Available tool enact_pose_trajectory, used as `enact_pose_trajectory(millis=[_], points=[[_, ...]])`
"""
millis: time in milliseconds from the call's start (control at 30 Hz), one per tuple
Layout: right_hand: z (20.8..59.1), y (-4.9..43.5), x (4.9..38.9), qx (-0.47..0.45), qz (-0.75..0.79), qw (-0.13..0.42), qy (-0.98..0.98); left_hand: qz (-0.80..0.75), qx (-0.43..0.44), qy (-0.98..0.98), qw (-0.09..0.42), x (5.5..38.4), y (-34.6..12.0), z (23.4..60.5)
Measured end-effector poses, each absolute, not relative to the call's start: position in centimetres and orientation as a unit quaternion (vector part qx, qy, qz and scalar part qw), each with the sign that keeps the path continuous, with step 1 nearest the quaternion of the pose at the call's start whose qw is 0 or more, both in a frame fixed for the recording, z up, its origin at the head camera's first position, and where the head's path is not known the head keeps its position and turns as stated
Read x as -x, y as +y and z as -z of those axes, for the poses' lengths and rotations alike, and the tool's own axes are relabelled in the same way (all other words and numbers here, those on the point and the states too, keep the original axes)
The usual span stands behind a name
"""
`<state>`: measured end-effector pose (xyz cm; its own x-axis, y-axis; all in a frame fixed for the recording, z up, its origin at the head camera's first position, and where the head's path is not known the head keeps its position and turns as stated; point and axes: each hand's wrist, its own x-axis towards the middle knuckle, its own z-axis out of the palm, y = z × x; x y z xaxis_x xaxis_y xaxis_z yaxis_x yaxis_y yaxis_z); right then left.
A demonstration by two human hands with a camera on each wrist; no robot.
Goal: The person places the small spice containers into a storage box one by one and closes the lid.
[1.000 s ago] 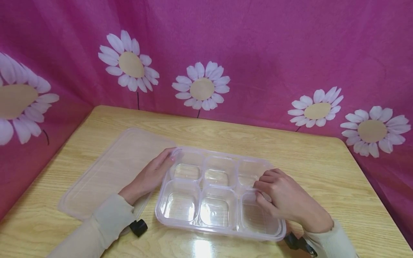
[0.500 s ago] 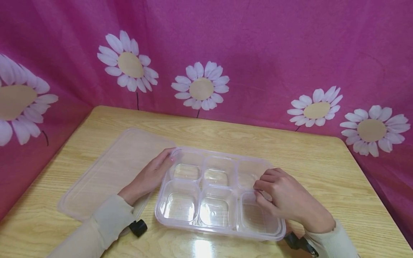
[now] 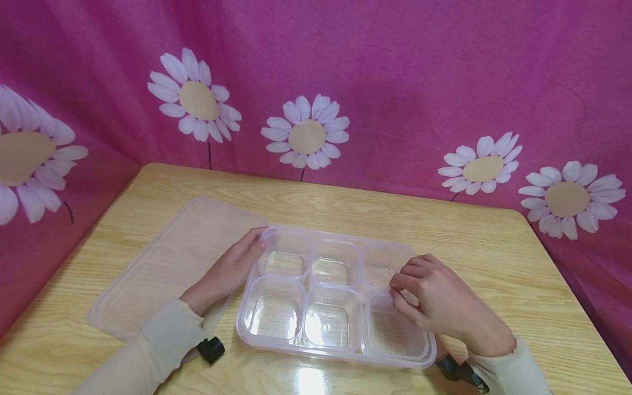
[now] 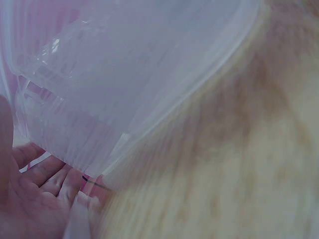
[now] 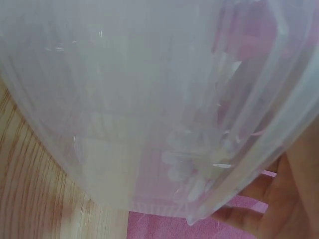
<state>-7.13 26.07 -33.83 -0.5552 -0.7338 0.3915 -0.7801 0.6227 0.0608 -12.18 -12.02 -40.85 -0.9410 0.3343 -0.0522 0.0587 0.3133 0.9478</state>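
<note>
A clear plastic container (image 3: 336,354) with a pinkish rim holds several small clear boxes in two rows. My left hand (image 3: 232,266) grips its left end, thumb on the rim at the back left corner. In the left wrist view the left fingers (image 4: 47,174) lie against the outer wall. My right hand (image 3: 439,299) reaches over the right end; thumb and forefinger pinch the rim of the front right box (image 3: 390,334), near where it meets the back right box (image 3: 380,263). The right wrist view shows the container's wall (image 5: 114,99) close up, fingers beside its edge.
A flat translucent lid (image 3: 168,263) lies on the wooden table (image 3: 494,247) to the left, partly under the left forearm. Behind and beside the table hangs a magenta cloth (image 3: 395,82) with white daisies. Black camera mounts (image 3: 211,350) sit at both wrists.
The right hand shifts very slightly, and a small gap between thumb and forefinger shows more clearly. The left hand, container and lid stay in place.
</note>
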Motion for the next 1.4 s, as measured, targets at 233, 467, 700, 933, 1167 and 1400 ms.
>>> enact_pose_trajectory(millis=[233,467,700,933,1167,1400], points=[[34.0,26.4,7.5,-0.431,-0.073,0.214,-0.874,-0.573,-0.121,0.802,0.121,12.1,-12.0,40.8],[33.9,26.6,7.8,-0.414,-0.089,0.246,-0.872,-0.569,-0.113,0.804,0.128,12.1,-12.0,40.8],[34.0,27.1,8.1,-0.384,-0.116,0.257,-0.879,-0.569,-0.111,0.804,0.129,12.1,-12.0,40.7],[34.7,27.9,8.6,-0.349,-0.174,0.245,-0.888,-0.573,-0.122,0.801,0.12,12.2,-12.0,40.9],[35.3,28.3,8.7,-0.284,-0.237,0.218,-0.903,-0.576,-0.127,0.799,0.121,12.3,-12.1,40.9],[36.0,28.6,9.2,-0.249,-0.296,0.211,-0.898,-0.574,-0.123,0.799,0.126,12.2,-12.1,40.9]])
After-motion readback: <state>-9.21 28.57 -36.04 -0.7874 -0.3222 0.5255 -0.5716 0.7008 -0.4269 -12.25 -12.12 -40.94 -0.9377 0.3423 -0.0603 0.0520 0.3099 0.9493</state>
